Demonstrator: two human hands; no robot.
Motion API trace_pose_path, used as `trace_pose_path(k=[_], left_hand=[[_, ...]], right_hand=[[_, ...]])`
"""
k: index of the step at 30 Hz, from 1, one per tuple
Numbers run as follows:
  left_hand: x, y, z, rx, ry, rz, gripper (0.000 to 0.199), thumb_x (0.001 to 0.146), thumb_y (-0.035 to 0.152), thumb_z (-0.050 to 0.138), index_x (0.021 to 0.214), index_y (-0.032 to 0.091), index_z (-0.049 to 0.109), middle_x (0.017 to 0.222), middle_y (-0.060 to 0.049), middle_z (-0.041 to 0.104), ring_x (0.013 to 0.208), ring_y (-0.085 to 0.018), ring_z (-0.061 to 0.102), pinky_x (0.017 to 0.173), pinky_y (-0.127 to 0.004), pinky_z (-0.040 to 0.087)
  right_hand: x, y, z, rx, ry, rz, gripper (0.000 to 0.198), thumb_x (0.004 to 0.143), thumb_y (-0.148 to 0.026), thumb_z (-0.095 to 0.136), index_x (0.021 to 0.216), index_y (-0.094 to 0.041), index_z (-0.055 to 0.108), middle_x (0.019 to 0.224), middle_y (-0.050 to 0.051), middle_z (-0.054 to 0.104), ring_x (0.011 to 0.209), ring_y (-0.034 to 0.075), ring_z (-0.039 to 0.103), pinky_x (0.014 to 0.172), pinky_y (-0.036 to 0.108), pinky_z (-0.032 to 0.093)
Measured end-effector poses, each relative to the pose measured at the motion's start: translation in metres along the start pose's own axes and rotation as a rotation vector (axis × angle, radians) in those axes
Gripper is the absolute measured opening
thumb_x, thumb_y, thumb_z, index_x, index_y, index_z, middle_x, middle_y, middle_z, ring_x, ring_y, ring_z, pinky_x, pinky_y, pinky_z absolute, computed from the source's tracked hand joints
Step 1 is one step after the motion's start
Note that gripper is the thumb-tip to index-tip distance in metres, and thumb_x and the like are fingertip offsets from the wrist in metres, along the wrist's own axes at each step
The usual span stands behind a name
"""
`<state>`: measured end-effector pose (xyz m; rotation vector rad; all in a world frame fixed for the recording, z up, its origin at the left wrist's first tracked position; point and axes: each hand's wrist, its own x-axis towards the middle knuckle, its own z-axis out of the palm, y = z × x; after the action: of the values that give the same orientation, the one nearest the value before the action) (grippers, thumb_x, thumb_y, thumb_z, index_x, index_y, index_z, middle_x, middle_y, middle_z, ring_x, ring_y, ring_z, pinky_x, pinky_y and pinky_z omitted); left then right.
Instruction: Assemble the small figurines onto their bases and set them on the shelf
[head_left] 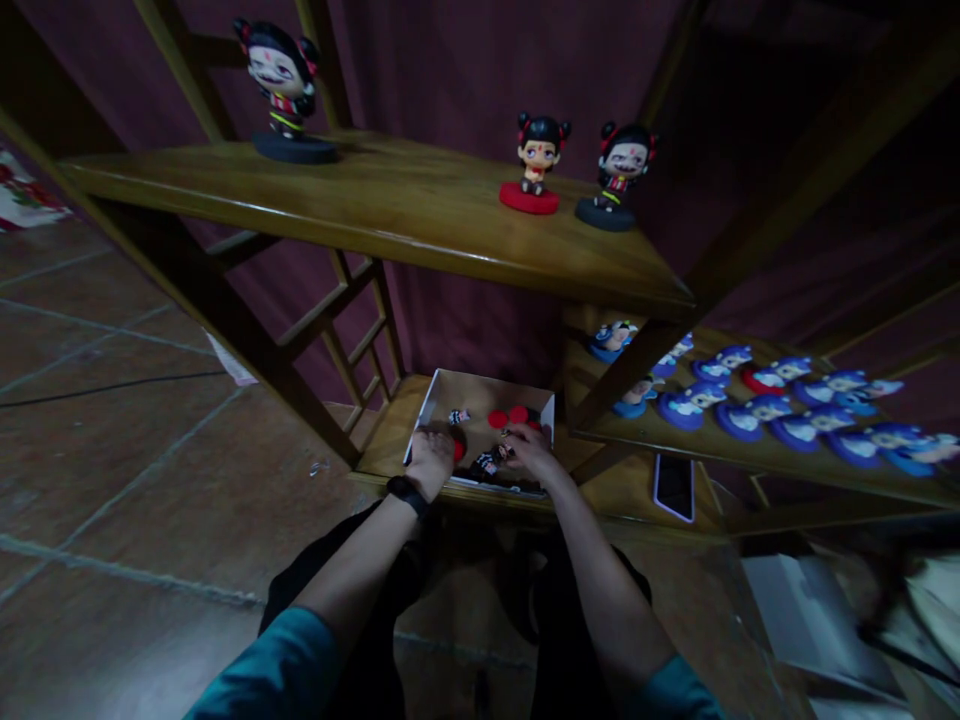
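Note:
A shallow white cardboard box (487,380) sits on the lower shelf with small figurines and red round bases inside. My left hand (433,458) is in its left part, fingers curled down and partly hidden, beside a red base (458,450). Whatever those fingers hold cannot be made out. In the right part, my right hand (529,448) has its fingers closed on a small dark-haired figurine (504,454). A black-and-white figurine (486,463) lies just left of it. Another small figurine (460,416) lies toward the back, near two red discs (498,419).
Above the box, an upper wooden shelf (420,215) carries three standing figurines, one on a red base (529,198). Several blue-and-white figurines (750,410) stand on the right shelf. A phone (674,487) lies below them. Wooden posts frame the shelves.

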<state>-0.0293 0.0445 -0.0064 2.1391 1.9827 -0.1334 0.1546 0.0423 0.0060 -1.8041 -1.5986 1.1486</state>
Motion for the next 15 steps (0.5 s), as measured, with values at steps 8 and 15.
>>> trace_pose_path(k=[8,15], left_hand=[[0.005,-0.008,-0.009,-0.138,-0.015,-0.065,0.023,0.07,0.015,0.059,0.092,0.012,0.065,0.096,-0.02,0.065,0.097,-0.031,0.059,0.078,-0.04,0.046],[0.015,-0.024,-0.035,-1.097,-0.074,-0.187,0.027,0.066,0.019,0.069,0.092,0.015,0.065,0.084,-0.009,0.068,0.088,-0.024,0.063,0.077,-0.034,0.05]], right_hand=[[-0.01,-0.014,0.016,0.576,-0.089,0.033,0.024,0.069,-0.036,0.06,0.087,-0.021,0.062,0.074,-0.001,0.059,0.06,0.01,0.057,0.049,0.021,0.05],[-0.008,-0.017,0.018,0.734,-0.006,0.03,0.023,0.068,-0.039,0.062,0.082,-0.022,0.065,0.071,0.0,0.062,0.055,0.011,0.056,0.048,0.023,0.048]])
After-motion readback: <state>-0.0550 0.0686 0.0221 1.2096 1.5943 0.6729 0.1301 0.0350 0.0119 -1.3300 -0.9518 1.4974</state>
